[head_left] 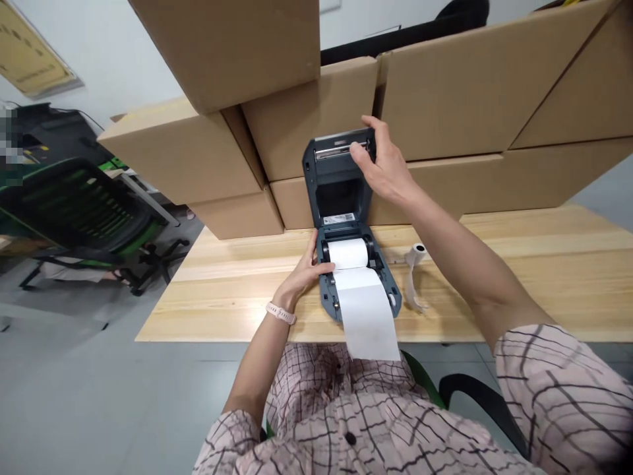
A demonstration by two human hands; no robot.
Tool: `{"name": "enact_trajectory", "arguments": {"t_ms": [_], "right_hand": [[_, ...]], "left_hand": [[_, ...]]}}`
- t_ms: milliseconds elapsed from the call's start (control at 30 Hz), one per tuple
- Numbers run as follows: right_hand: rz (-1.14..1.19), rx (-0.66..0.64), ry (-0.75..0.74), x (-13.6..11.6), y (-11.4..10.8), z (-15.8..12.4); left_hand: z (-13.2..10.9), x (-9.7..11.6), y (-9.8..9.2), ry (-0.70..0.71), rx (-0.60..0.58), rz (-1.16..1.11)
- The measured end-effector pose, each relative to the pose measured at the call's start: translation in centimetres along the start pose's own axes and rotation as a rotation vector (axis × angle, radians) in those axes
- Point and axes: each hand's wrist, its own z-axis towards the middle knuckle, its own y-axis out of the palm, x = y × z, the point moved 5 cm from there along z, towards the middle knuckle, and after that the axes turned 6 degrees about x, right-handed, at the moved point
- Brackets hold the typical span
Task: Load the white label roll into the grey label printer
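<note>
A grey label printer [330,290] sits on the wooden table [519,264] with its lid [332,173] raised. A white paper roll [347,253] lies inside, and a white strip [368,315] runs out over the table's front edge. My left hand [305,270] rests against the printer's left side, thumb touching the roll, fingers curled. My right hand [383,165] grips the top right edge of the raised lid, fingers wrapped round it.
Large cardboard boxes [445,99] are stacked along the back of the table, right behind the printer. A small spent roll core [416,254] with a curled strip lies right of the printer. A black and green chair [84,211] stands to the left on the grey floor.
</note>
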Motion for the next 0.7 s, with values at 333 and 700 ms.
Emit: {"name": "enact_trajectory", "arguments": {"t_ms": [333,700], "right_hand": [[-0.085,0.002,-0.156,-5.1,-2.8,-4.7],[-0.188,-1.092,0.028,-3.1,5.6,-11.1]], "left_hand": [[0.1,-0.5,0.5,-0.019,0.061,-0.060],[0.4,-0.9,0.3,-0.018,0.041,-0.041]]}}
